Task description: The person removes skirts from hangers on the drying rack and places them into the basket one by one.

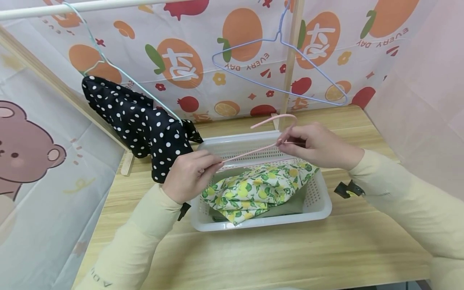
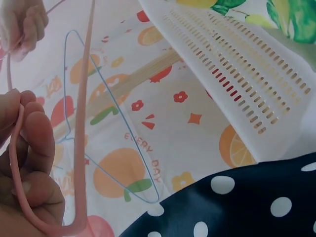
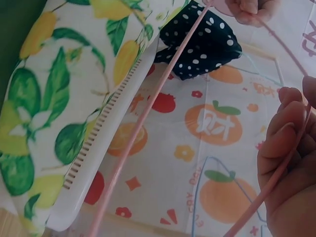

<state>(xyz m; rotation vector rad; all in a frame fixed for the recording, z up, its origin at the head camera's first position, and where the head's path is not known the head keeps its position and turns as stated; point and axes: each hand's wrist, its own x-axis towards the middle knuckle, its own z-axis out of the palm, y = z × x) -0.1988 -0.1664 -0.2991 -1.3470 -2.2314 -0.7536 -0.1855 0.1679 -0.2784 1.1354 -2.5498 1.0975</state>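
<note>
Both hands hold a pink clothes hanger (image 1: 250, 152) above a white perforated basket (image 1: 266, 222). My left hand (image 1: 190, 174) pinches its left end, and the hanger's rounded corner shows beside the fingers in the left wrist view. My right hand (image 1: 313, 146) grips it near the neck, with the hook (image 1: 273, 119) rising behind the fingers. In the right wrist view the lower bar (image 3: 143, 118) crosses in front of the basket. A white cloth with a lemon print (image 1: 253, 187) lies crumpled in the basket, over a dark green cloth (image 1: 286, 207).
A black polka-dot garment (image 1: 145, 121) hangs on a mint hanger (image 1: 141, 88) from the white rod (image 1: 90, 5) at left. A blue hanger (image 1: 250, 82) hangs behind the basket, near a wooden post (image 1: 290, 60). The wooden table (image 1: 275, 257) extends around the basket.
</note>
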